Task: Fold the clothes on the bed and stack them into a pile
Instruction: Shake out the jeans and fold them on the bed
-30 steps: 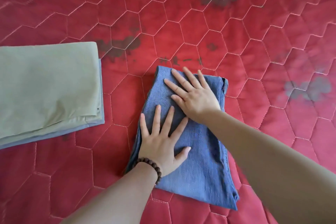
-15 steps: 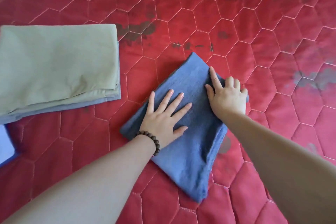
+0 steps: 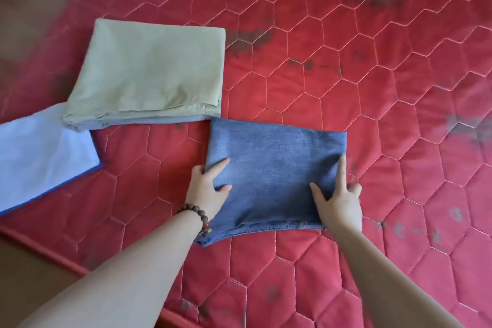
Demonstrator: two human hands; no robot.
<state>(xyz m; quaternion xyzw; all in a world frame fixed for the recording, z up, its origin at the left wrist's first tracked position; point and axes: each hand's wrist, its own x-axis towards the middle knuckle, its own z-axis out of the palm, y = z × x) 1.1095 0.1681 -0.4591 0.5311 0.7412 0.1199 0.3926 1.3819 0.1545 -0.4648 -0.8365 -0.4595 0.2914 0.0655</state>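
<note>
Blue denim, folded into a compact rectangle point(image 3: 274, 176), lies near the bed's front edge on the red quilted mattress with hexagon stitching point(image 3: 346, 34), its hemmed edge toward the person. The left hand point(image 3: 206, 190), with a brown bead bracelet point(image 3: 195, 217) at the wrist, grips the denim's left side: thumb and forefinger lie on top, the other fingers seem tucked under the edge. The right hand point(image 3: 336, 198) grips the right side the same way, two fingers laid along the top and the rest curled round the edge.

A second ago both palms were pressing flat on the denim, which then lay lengthwise and slanted. Since then it has been turned square, and the flat press has given way to a grip at both sides. That suggests the folding of this piece is finished and it is about to be lifted.

Just beyond its far left corner sits a folded sage-green cotton garment point(image 3: 149, 72) resting on a grey-blue layer, the likely pile. At the bed's left edge lies a pale blue folded cloth with a darker border point(image 3: 40, 157), touching the pile's near corner.
</note>
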